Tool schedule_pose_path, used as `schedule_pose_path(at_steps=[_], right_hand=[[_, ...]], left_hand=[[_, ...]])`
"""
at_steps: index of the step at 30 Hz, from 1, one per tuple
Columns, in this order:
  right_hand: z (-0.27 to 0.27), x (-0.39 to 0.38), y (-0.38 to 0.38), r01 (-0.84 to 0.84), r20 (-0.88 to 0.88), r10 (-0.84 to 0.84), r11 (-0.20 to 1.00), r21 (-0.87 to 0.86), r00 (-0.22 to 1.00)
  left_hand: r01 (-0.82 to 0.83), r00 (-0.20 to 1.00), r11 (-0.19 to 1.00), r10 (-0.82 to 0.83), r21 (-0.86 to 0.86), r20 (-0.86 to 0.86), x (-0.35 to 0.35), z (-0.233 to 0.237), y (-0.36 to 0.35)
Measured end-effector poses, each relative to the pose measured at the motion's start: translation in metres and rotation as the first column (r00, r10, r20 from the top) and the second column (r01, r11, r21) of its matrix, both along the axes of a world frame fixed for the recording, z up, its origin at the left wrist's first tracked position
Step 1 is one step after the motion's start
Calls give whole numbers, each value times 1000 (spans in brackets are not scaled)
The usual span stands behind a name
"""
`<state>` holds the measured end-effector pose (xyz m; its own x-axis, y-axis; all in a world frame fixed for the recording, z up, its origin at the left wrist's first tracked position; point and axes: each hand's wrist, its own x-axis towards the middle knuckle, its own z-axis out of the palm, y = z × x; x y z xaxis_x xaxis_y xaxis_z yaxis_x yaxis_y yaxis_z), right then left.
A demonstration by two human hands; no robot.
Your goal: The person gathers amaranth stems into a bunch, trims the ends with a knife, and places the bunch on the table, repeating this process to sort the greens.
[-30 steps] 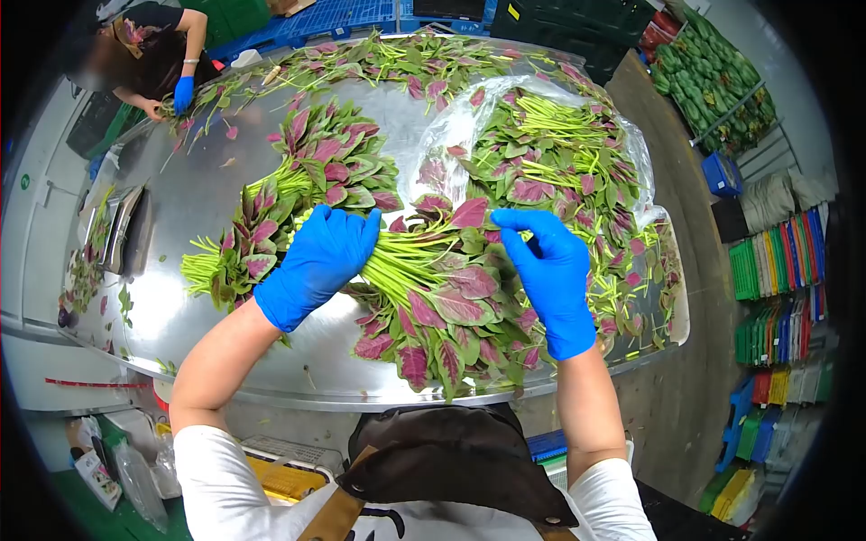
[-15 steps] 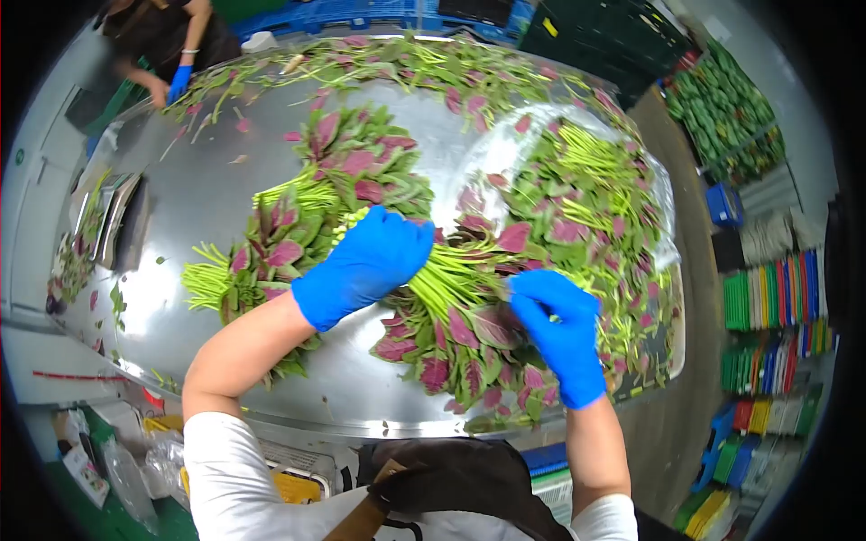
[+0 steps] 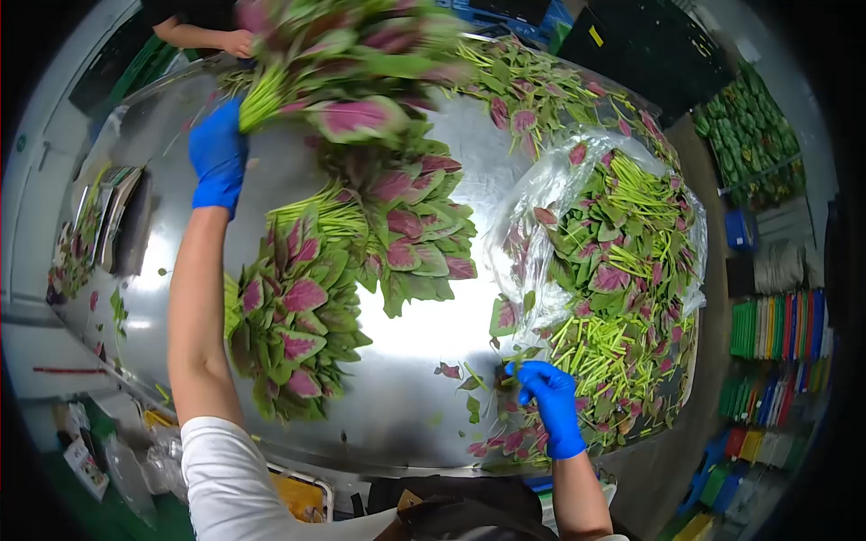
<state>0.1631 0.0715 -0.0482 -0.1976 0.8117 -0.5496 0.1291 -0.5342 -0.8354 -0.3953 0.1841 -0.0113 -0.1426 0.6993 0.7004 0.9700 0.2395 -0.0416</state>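
Note:
My left hand point(image 3: 219, 155), in a blue glove, is closed round the stems of a bunch of red-and-green leafy greens point(image 3: 361, 68), raised over the far left of the metal table point(image 3: 397, 347); its leaves are blurred. Below it lie more bunches, one in the middle point(image 3: 410, 212) and one nearer me point(image 3: 298, 316). My right hand point(image 3: 548, 401), gloved too, has thumb and forefinger pinched near the table's front right; what they hold, if anything, is too small to name. Beside it are loose cut stems point(image 3: 600, 356).
At the right, a clear plastic bag point(image 3: 523, 225) lies under piled greens point(image 3: 622, 216). Loose leaves run along the far edge. Another person's hand point(image 3: 237, 42) is at the far left. Dark crates point(image 3: 640, 54) stand behind the table, stacked coloured crates point(image 3: 780, 325) at the right.
My left hand has moved up and left, lifting a bunch from the middle of the table. My right hand has moved slightly down, away from the greens that were between the hands.

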Motion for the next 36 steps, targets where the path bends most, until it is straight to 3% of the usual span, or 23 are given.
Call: schedule_pose_path(at_steps=[1, 4, 5, 6, 7, 8, 9, 11, 13, 14, 15, 17, 20, 21, 22, 23, 24, 25, 28, 30, 32, 34, 36], right_hand=[[-9, 0, -2, -43, 30, 43, 999, -1, 999], [-34, 1, -9, -110, 125, 110, 994, -13, 986], [-38, 2, -13, -112, 130, 116, 993, -34, 985], [-43, 3, -15, -112, 138, 119, 992, -57, 983], [-47, 10, -17, -122, 140, 132, 989, -79, 981], [-47, 20, -19, -115, 156, 134, 986, -121, 979], [-48, 26, -22, -128, 159, 154, 978, -167, 975], [-52, 38, -22, -135, 128, 162, 970, -202, 978], [-48, 63, -25, -103, 78, 120, 977, -186, 990], [-42, 75, -22, -87, 83, 104, 979, -186, 991], [-38, 89, -19, -139, 204, 172, 976, -167, 964], [-32, 116, -12, -246, 428, 285, 958, -146, 858], [-15, 144, 11, -347, 679, 446, 892, -289, 583], [-15, 152, 16, -436, 786, 389, 884, -171, 480], [-17, 161, 20, -527, 875, 301, 847, -64, 378], [-19, 171, 23, -617, 941, 190, 786, 26, 281], [-19, 177, 29, -555, 919, 71, 814, 172, 388], [-18, 184, 37, -518, 909, 24, 828, 215, 416], [-12, 216, 70, -446, 877, -124, 823, 352, 464], [-20, 246, 96, -447, 850, -228, 770, 456, 474], [-24, 270, 128, -300, 738, -322, 762, 574, 593], [-31, 290, 165, -218, 650, -394, 722, 656, 651], [-37, 303, 205, -209, 600, -442, 662, 720, 667]], left_hand=[[-49, 999, 999, 49, 17, -13, -20, -30, -3], [-270, 961, 923, 277, -273, -13, -128, -149, -40], [-184, 962, 945, 230, -269, 150, -190, -211, -59], [-235, 873, 924, 337, -302, 353, -201, -230, -74], [-209, 825, 934, 328, -291, 459, -215, -243, -85], [-219, 887, 952, 285, -213, 362, -237, -263, -99], [-297, 942, 848, 336, -439, 13, -226, -246, -110], [-229, 901, 871, 359, -434, 245, -226, -248, -125], [-234, 877, 870, 381, -433, 291, -208, -246, -135], [-297, 827, 786, 496, -542, 265, -179, -223, -128], [-262, 807, 748, 517, -610, 287, -179, -218, -124], [-187, 766, 661, 561, -726, 314, -186, -210, -120], [-142, 714, 629, 600, -764, 361, -239, -231, -133], [-140, 704, 627, 607, -767, 367, -245, -229, -131], [-155, 682, 588, 645, -794, 345, -191, -178, -111], [-199, 764, 688, 555, -698, 330, -191, -173, -104], [-224, 836, 777, 464, -589, 294, -194, -169, -98], [-229, 896, 852, 373, -470, 239, -192, -162, -93], [30, 928, 974, 58, -226, 369, -73, -83, -47], [212, 899, 967, -137, -139, 416, -2, -54, -20], [356, 863, 922, -263, -150, 431, 61, -35, 2], [469, 867, 857, -401, -213, 295, 163, -9, 19], [556, 820, 798, -483, -232, 306, 237, -8, 31]])
